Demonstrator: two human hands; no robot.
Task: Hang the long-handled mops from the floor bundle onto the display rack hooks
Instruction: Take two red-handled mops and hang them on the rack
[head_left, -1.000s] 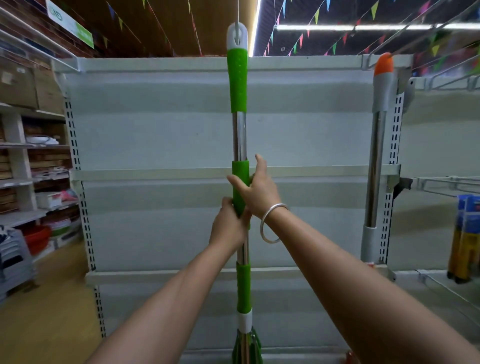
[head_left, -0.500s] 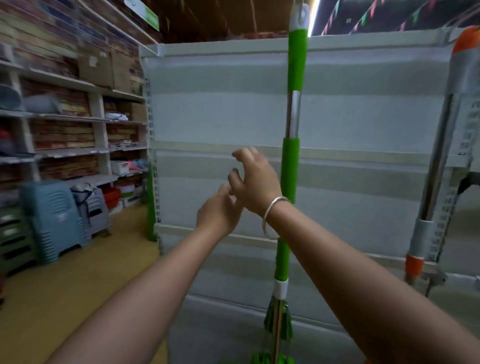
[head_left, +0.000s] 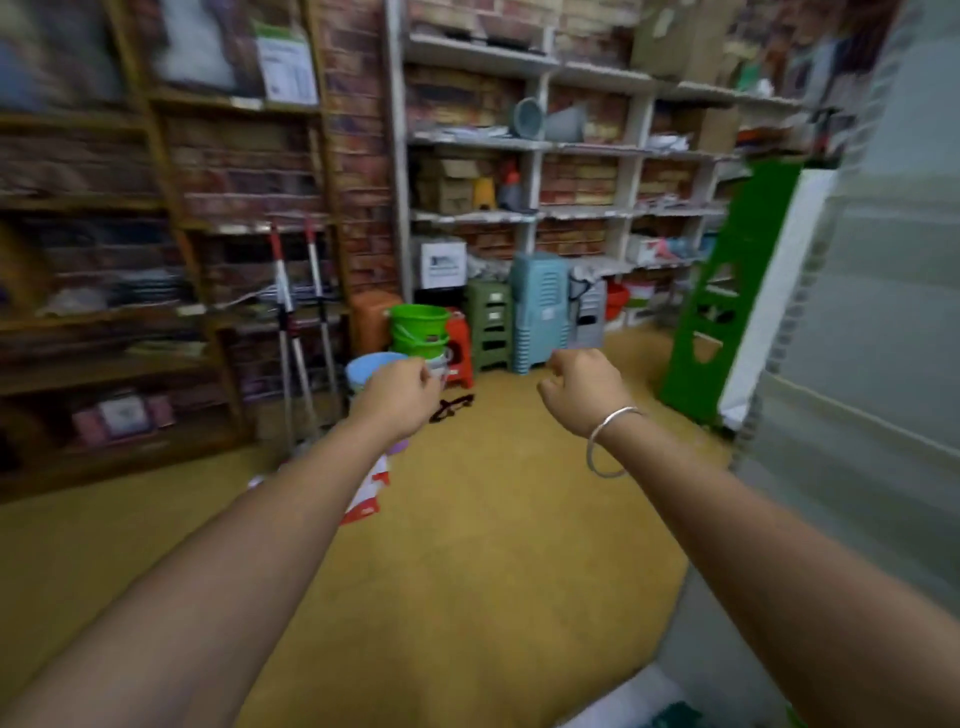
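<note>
My left hand (head_left: 397, 387) and my right hand (head_left: 582, 384) are stretched out over the yellow floor, both empty with fingers curled in; a silver bangle is on the right wrist. Two long-handled mops (head_left: 291, 332) with red and white handles lean against the wooden shelving at the left, beyond my left hand. Red and white packaging (head_left: 370, 493) lies on the floor, partly hidden under my left forearm. The grey display rack (head_left: 883, 322) fills the right edge. The green mop is out of view.
Stacked green buckets (head_left: 420, 327), a blue basin (head_left: 371, 366) and plastic stools (head_left: 540, 312) stand against the back shelves. A green and white end panel (head_left: 727, 312) stands at the right. A black object (head_left: 452, 408) lies on the floor. The frame is blurred.
Both hands let go of the green mop, which stayed hanging on the rack. The view swung left away from the rack toward the aisle, and the fingers curled in.
</note>
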